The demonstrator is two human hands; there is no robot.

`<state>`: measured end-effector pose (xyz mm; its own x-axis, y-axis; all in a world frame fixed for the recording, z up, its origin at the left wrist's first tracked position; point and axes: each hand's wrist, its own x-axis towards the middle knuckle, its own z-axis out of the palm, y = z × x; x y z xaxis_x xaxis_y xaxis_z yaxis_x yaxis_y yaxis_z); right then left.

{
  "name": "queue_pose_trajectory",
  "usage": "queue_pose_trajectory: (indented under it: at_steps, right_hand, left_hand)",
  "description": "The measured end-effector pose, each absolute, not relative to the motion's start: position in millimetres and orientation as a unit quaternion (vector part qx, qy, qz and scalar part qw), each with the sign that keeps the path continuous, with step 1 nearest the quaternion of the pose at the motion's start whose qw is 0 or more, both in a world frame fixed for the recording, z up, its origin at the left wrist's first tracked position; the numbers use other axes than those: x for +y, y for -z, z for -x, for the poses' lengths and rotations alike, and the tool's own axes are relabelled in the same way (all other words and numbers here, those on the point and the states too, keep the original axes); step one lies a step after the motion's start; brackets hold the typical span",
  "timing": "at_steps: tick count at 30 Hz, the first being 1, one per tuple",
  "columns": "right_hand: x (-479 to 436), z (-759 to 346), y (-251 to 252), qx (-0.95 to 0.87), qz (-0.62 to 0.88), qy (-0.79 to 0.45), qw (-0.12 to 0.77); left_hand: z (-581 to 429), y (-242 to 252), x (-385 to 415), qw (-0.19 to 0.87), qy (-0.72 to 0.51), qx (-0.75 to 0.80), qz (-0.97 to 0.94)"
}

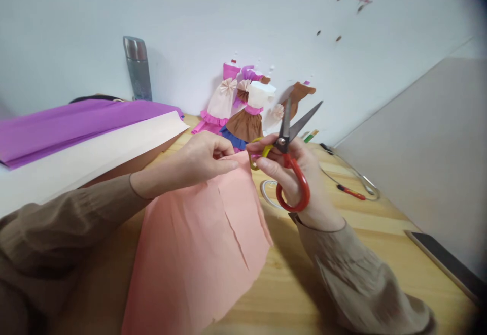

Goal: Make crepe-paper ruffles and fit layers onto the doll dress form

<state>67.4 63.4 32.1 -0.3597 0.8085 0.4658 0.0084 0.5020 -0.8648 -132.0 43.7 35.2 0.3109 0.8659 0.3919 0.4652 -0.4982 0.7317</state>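
Sheet work looks only partly along from where I stand: the pink sheet [198,243] is broad and unshaped, with no gathers or pleats in it. A long line, slit or overlapping edge, I can't tell which, runs down its right part, and its lower edge is uneven. It hangs slantwise over the middle of the desk [388,243], its top near the back edge. The left hand [200,157] pinches that top margin between thumb and fingers. The right hand [314,182] carries the scissors [281,143], blades spread and pointing up, clear of the paper; its fingertips are at the sheet's top corner, though whether they grip it I can't tell.

Against the wall, along the desk's back edge, small dresses [245,123] look mostly made up: ruffled magenta hems, a gathered brown skirt, fan-pleated cream rosettes.

The pink stuff seems thin and matte, softly creased, slightly limp. On the desk's left side lie flat purple sheets [76,127], a smooth cream sheet [95,160] and something brown beneath. A metal-capped bottle [139,73] stands behind them; a dark, flat phone [449,264] lies by the right edge. The scissors' loops are glossy, one red, one yellow.
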Motion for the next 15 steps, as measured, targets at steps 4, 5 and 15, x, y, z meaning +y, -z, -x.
queue_pose_trajectory:
  at_steps: [4, 5, 15]
  right_hand:
    - [66.4, -67.1, -27.3, -0.748, 0.296, -0.413, 0.427]
    - [66.9, -67.5, -25.5, -0.749, 0.301, -0.409, 0.426]
    - [68.0, -70.7, -27.7, -0.726, 0.305, -0.442, 0.429]
  left_hand:
    - [136.5, -37.2, 45.9, 0.313, -0.376, 0.442, -0.752]
    - [136.4, -38.1, 45.3, 0.314, -0.372, 0.447, -0.75]
    - [139.7, -42.6, 43.9, 0.385, -0.297, 0.458, -0.744]
